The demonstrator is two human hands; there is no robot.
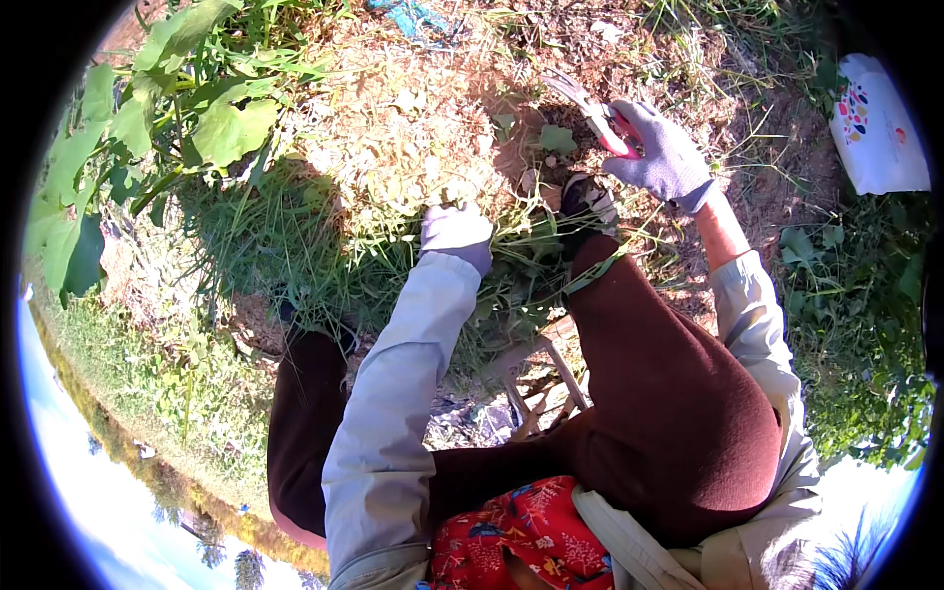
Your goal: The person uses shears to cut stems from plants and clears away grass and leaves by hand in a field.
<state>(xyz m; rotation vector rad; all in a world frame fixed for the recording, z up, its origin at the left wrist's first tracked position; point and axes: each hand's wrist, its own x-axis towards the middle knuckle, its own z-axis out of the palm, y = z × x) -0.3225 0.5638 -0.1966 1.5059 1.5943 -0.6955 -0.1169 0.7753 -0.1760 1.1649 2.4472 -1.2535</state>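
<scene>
My left hand (457,234), in a pale purple-grey glove, is closed on a bunch of long green grass stems (520,228) low over the ground between my knees. The stems stretch right, towards my right shin and shoe. To the upper right, my right hand (658,151), gloved alike, holds pruning shears (594,114) with red handles. Their blades point to the upper left, over bare soil, apart from the grass in my left hand. A denser heap of green grass (273,228) lies left of my left hand.
Large-leaved plants (228,133) grow at the upper left. A white bag (877,129) with coloured spots lies at the far right. Blue-green plastic netting (417,18) lies at the top. My shoe (590,199) stands between my hands. Thin wooden slats (564,372) are between my legs.
</scene>
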